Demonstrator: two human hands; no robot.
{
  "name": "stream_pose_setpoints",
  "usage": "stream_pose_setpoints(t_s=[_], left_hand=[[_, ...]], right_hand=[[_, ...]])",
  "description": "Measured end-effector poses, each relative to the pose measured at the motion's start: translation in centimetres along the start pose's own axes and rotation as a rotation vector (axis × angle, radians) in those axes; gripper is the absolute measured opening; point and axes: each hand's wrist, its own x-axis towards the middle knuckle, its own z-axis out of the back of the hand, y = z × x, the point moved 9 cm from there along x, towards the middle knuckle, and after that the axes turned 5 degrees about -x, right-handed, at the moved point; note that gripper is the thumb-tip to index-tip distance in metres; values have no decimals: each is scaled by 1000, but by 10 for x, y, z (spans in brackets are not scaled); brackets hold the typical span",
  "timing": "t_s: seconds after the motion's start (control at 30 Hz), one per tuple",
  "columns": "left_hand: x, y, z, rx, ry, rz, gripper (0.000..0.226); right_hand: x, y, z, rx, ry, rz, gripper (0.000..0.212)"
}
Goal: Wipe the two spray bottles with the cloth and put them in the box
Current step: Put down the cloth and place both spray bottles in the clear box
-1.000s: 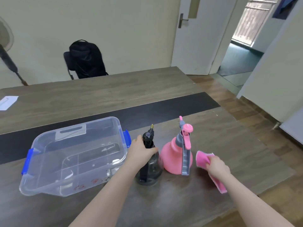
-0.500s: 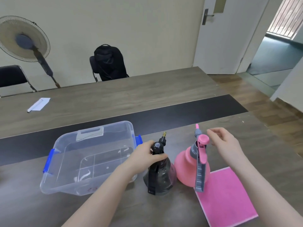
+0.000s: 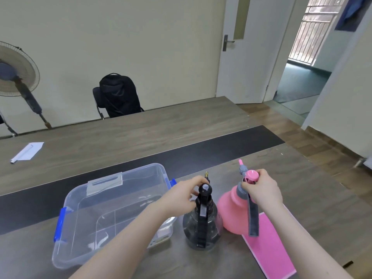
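Now: left hand (image 3: pixel 182 195) closed around neck of dark bottle (image 3: pixel 202 224); right hand (image 3: pixel 261 190) gripping pump head of pink bottle (image 3: pixel 234 210). Both bottles upright near table's (image 3: pixel 141 133) near edge, just beside each other, flanks nearly touching. Clear box (image 3: pixel 112 208) lidless, just left of dark bottle, partly behind left forearm. Pink cloth (image 3: pixel 269 246) flat at near right edge, tucked against pink bottle's base. White paper (image 3: pixel 27 152) far left, well apart. Open tabletop beyond bottles; chair with backpack (image 3: pixel 118 95) and fan (image 3: pixel 16 71) behind far edge.
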Motion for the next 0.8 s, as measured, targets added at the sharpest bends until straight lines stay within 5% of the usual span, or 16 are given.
stream_pose_setpoints(t_s=[0.6, 0.8], left_hand=[[24, 14, -26, 113, 26, -86, 71], [28, 5, -35, 57, 47, -155, 43]], right_hand=[[9, -14, -19, -24, -19, -120, 31], [14, -15, -12, 40, -88, -93, 28]])
